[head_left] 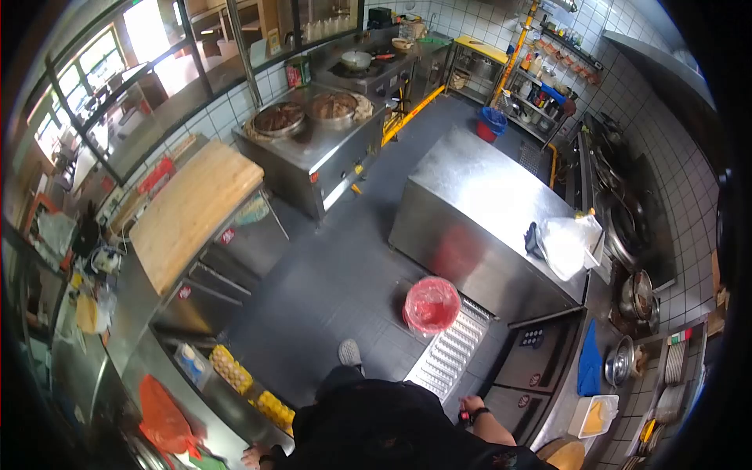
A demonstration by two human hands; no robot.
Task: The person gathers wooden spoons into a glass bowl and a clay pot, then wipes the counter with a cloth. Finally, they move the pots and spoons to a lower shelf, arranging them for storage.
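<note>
My left hand (254,455) is low at the bottom edge, beside the steel counter (207,415); its fingers look apart and I see nothing in them. An orange-red plastic bag (166,415) lies on that counter, left of the hand. My right hand (472,405), with a dark band at the wrist, hangs in front of the steel drawer fronts (521,380). Its fingers are curled in, with nothing visible in them. On the floor ahead stands a red bin (432,304) with a clear liner, beside a metal floor grate (446,356).
A steel island (478,180) carries a white plastic bag (565,244). To the left are a wooden board (196,204) and a stove with two large pots (333,108). Yellow egg crates (231,368) sit under the left counter. A blue-lined bin (492,121) stands farther back.
</note>
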